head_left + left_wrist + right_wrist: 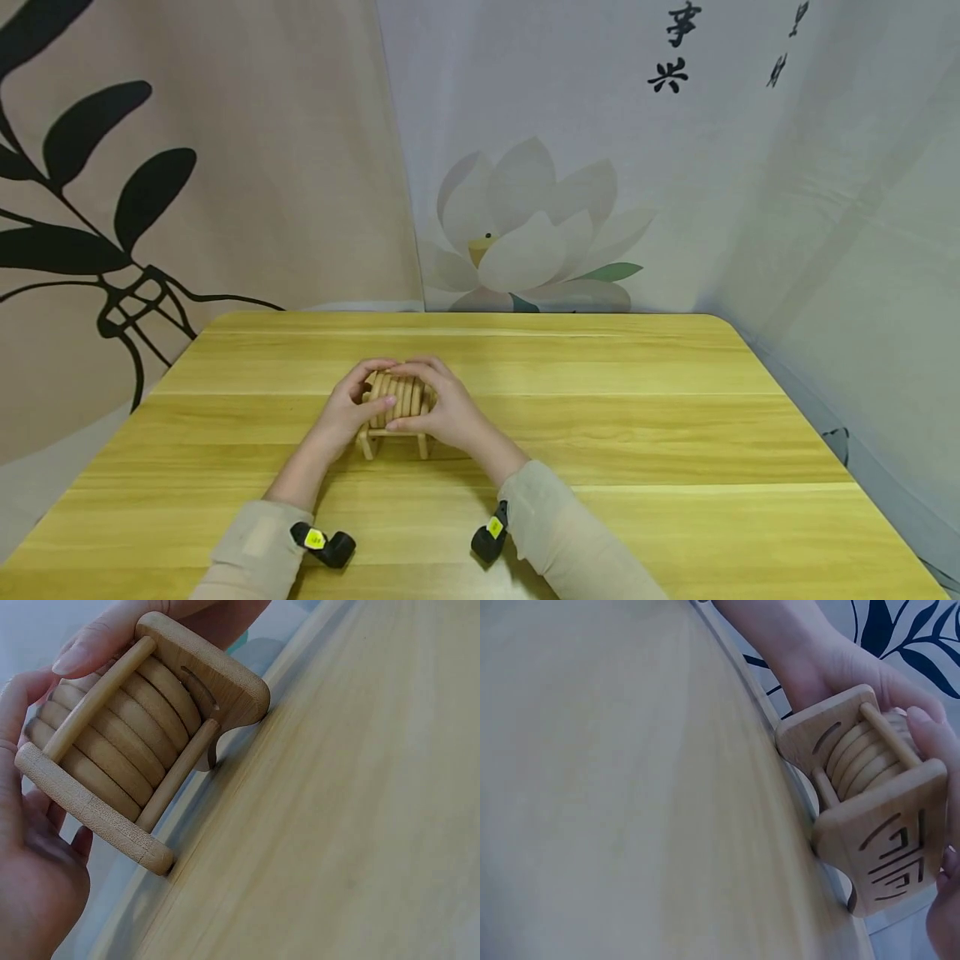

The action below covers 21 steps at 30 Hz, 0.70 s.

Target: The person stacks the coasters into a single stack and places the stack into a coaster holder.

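A small wooden coaster rack (392, 432) stands on the table, with cut-out slots in its end panels (889, 847) and round rods between them. Several round wooden coasters (124, 739) sit upright in it, side by side. My left hand (347, 410) grips the row from the left, its thumb across the near faces. From the right, my right hand (450, 410) curls over the row, fingers on top and thumb low at the front. The fingertips of both hands come close together above the coasters, and the palms hide the rack's ends in the head view.
The wooden table (637, 417) spreads around the rack, its far edge near a hanging cloth (540, 208) printed with a lotus. Black wrist cameras (330, 546) are worn at both sleeves, low over the tabletop.
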Available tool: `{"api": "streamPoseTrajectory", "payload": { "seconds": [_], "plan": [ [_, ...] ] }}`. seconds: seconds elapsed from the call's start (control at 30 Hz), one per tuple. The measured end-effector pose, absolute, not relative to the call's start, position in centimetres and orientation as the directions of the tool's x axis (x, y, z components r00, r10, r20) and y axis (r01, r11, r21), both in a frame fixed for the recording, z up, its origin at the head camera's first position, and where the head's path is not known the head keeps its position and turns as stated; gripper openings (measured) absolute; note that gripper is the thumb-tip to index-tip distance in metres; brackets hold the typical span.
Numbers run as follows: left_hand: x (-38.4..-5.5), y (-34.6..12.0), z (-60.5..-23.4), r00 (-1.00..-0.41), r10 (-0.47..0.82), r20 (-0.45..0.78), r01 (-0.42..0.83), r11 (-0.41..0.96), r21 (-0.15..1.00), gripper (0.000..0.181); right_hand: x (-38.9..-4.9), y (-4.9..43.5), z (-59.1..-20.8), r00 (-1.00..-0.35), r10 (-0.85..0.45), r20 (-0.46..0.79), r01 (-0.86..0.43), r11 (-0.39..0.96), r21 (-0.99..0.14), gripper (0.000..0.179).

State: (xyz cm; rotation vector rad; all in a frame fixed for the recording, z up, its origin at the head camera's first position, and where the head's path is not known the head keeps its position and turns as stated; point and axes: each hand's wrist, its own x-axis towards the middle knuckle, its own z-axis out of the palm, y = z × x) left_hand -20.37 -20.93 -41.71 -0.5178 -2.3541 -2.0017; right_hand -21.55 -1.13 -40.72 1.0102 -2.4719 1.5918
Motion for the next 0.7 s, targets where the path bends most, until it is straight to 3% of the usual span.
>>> {"api": "streamPoseTrajectory", "payload": {
  "seconds": [0.43, 0.7],
  "plan": [
    [-19.3, -19.5, -39.6, -0.947, 0.230, 0.225, 0.262, 0.146, 0.954, 0.042, -20.9, -0.4, -40.9, -0.804, -0.459, 0.378, -0.523, 0.245, -0.817, 0.064],
    [-19.7, -19.5, -40.1, -0.947, 0.206, 0.248, 0.279, 0.138, 0.950, 0.039, -20.1, 0.3, -40.3, -0.788, -0.423, 0.448, -0.561, 0.192, -0.805, 0.051]
  ]
}}
